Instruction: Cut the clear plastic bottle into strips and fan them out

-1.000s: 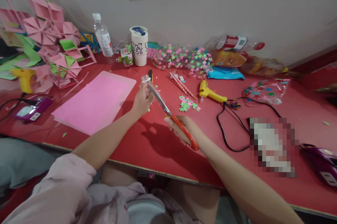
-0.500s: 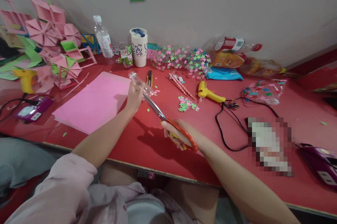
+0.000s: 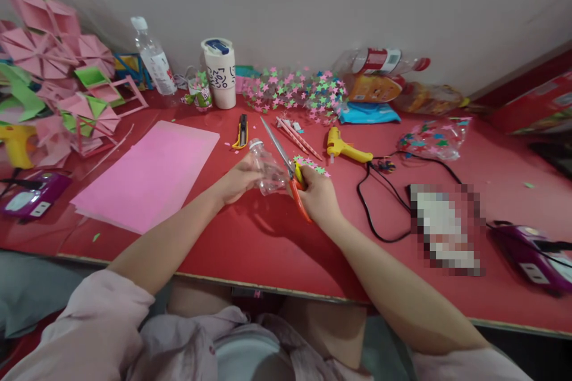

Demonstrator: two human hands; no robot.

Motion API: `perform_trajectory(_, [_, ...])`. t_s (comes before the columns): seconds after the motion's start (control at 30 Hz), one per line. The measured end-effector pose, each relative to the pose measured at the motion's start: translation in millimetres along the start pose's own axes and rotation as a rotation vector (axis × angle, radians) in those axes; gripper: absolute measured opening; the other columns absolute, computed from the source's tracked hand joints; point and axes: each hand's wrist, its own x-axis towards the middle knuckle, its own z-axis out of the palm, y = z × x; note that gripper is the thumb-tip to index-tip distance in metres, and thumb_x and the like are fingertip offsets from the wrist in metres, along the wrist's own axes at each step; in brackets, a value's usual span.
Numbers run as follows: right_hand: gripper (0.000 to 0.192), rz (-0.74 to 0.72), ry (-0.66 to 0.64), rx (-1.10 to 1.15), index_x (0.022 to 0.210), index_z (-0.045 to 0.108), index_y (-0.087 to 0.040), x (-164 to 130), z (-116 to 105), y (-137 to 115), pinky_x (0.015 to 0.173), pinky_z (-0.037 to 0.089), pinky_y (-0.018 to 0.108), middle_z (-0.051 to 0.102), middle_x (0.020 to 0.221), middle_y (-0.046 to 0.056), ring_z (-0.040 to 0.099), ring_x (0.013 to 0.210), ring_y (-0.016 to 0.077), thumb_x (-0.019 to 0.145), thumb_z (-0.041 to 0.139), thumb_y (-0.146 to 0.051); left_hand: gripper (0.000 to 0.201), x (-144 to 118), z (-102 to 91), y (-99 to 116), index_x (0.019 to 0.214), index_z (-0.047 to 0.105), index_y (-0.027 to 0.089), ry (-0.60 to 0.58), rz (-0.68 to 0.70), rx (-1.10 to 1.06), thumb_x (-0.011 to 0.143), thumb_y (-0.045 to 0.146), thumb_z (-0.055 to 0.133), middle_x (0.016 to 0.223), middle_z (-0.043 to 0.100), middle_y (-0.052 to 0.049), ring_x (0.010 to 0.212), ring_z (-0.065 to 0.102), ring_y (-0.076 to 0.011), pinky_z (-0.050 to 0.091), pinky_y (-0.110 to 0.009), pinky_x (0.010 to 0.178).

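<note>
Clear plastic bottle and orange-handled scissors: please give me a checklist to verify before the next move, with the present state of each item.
1. Left hand grips the clear plastic bottle: ok.
2. Right hand holds the orange-handled scissors: ok.
3. Blades meet the bottle: cannot tell.
4. Left fingers away from the blades: cannot tell.
5. Yellow utility knife lies apart from both hands: ok.
6. Black cable lies apart from the scissors: ok.

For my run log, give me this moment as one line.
left hand: holds clear bottle piece | right hand: grips scissors | surface: red table
</note>
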Motion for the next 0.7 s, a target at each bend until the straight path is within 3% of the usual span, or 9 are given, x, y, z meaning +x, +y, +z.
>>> perform_trajectory(0.27, [0.028,-0.010,0.009,-0.002,0.059,0.027,-0.023,1,3,6,0.051,0.022,0.024,0.031,0.050,-0.006,0.029,0.051,0.0099,0.070,0.051,-0.033,0.050,-6,-15.9,10,0.104,0.059,0.025,-0.360,-0.072,-0.059,0.056,0.018,0.072,0.103,0.071,-0.008,0.111,0.064,-0.0314,0.052,-0.047,0.090])
perform_trajectory(0.5, [0.027,0.009,-0.021,-0.020,0.060,0.028,-0.024,-1,3,3,0.052,0.021,0.025,0.032,0.051,-0.006,0.027,0.052,0.0098,0.069,0.052,-0.032,0.029,0,-15.9,4,0.101,0.059,0.023,-0.277,-0.115,-0.099,0.073,0.030,0.061,0.100,0.072,-0.010,0.105,0.068,-0.0296,0.053,-0.047,0.087])
perform_trajectory(0.7, [0.027,0.005,-0.036,-0.037,0.061,0.027,-0.023,-2,4,2,0.052,0.021,0.025,0.031,0.051,-0.006,0.026,0.051,0.0099,0.071,0.051,-0.033,0.028,5,-17.6,-2,0.099,0.061,0.021,-0.206,-0.122,-0.113,0.073,0.027,0.057,0.095,0.072,-0.009,0.094,0.070,-0.0280,0.055,-0.045,0.081])
